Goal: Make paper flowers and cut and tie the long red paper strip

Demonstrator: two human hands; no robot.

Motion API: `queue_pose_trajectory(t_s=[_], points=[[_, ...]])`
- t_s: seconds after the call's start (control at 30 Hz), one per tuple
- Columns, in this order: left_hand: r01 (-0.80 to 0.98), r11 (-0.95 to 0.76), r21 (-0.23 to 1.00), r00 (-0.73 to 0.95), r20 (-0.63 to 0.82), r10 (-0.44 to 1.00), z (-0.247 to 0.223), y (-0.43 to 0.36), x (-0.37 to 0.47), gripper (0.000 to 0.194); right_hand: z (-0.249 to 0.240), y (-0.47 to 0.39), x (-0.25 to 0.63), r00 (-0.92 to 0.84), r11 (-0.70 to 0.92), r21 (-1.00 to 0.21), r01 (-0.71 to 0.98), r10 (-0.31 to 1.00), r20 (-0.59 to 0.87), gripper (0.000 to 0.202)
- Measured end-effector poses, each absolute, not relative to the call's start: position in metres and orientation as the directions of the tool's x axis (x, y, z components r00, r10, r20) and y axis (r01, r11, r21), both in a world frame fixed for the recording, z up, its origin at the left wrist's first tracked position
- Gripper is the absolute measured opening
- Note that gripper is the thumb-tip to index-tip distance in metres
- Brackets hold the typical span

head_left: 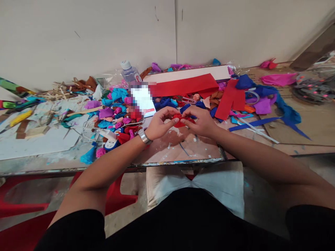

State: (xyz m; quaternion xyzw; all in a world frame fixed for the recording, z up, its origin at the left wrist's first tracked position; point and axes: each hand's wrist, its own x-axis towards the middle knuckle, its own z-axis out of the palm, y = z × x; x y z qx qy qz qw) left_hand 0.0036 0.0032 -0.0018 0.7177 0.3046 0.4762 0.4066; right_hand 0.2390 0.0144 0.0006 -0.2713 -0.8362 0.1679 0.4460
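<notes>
Hands: left hand (160, 124) and right hand (201, 121) nearly closed, thumbs and fingers pinching a red paper rosette (177, 115) between them, over the table's near part
Rosette: probably very light, soft, easily crushed or torn; best held lightly at its gathered base, though fingers hide much of it
Tabletop (162, 150): flecked, with colored paper pieces (119, 94), phone (143, 99) and red strips (183, 85) beyond
Wall (104, 35): pale panels, behind a capped bottle (129, 74)

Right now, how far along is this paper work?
The small crumpled blue paper pieces look already shaped. The left hand and right hand hold a small red paper piece, gathered at its top, apparently unfinished. The long flat red paper strip and narrow flat blue paper strip look left to shape.
</notes>
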Motion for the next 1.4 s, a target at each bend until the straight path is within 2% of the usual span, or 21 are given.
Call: queue_pose_trajectory(t_s=[0.13,0.53,0.97,1.13,1.27,1.4], points=[[0.064,-0.478,0.876,0.352,0.429,0.832,0.001,0.004,0.002,0.035,0.000,0.014,0.240,-0.437,0.779,-0.544,0.313,0.626,0.645,0.031],[0.044,-0.504,0.863,0.376,0.453,0.808,-0.001,0.003,0.002,0.029,0.003,0.013,0.240,-0.423,0.765,-0.557,0.322,0.643,0.639,0.027],[0.208,-0.590,0.780,0.372,0.494,0.786,0.000,-0.007,0.007,0.036,-0.001,0.013,0.239,-0.388,0.742,-0.558,0.371,0.670,0.633,0.025],[0.176,-0.530,0.830,0.328,0.458,0.826,0.002,-0.007,0.006,0.036,0.001,0.012,0.239,-0.379,0.734,-0.590,0.338,0.679,0.629,0.025],[0.079,-0.468,0.880,0.322,0.422,0.847,0.001,-0.005,0.005,0.036,0.003,0.013,0.239,-0.390,0.782,-0.539,0.311,0.623,0.678,0.017],[0.052,-0.415,0.908,0.339,0.375,0.863,0.001,-0.006,0.006,0.037,0.003,0.014,0.239,-0.384,0.795,-0.518,0.316,0.606,0.696,0.019]])
